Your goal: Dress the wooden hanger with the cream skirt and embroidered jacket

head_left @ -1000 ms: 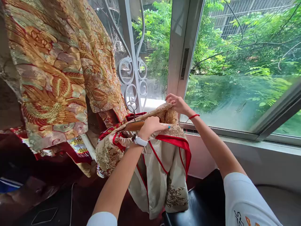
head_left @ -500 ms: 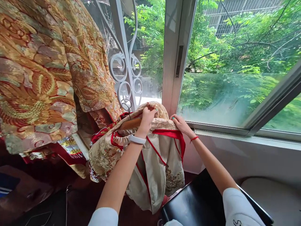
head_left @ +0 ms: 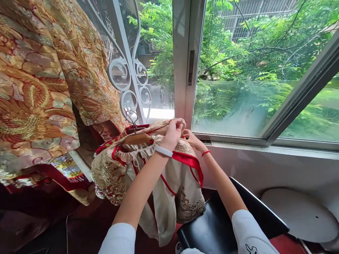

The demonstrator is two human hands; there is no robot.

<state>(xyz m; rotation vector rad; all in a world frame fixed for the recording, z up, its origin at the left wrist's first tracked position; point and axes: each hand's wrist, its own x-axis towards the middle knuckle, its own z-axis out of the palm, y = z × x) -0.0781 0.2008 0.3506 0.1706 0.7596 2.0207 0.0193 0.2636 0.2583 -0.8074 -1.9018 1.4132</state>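
A cream and gold embroidered garment (head_left: 169, 190) with red trim hangs on a wooden hanger (head_left: 136, 138) whose metal hook rises at its left end. My left hand (head_left: 172, 132), with a white band on the wrist, is closed on the garment's top edge near the collar. Touching the same edge just to the right, my right hand (head_left: 191, 138), with a red cord on the wrist, pinches the cloth. The fingertips of both hands are partly hidden in the folds.
A large gold and red brocade robe (head_left: 45, 84) hangs at the left. Behind stands a window (head_left: 238, 70) with a white scrolled grille (head_left: 127, 77). A black stool (head_left: 209, 229) sits below my arms, a white round seat (head_left: 299, 215) at the right.
My right hand has come down and left to meet my left hand at the garment's top edge. My left hand shifted from the hanger up to the collar. The view has drifted right.
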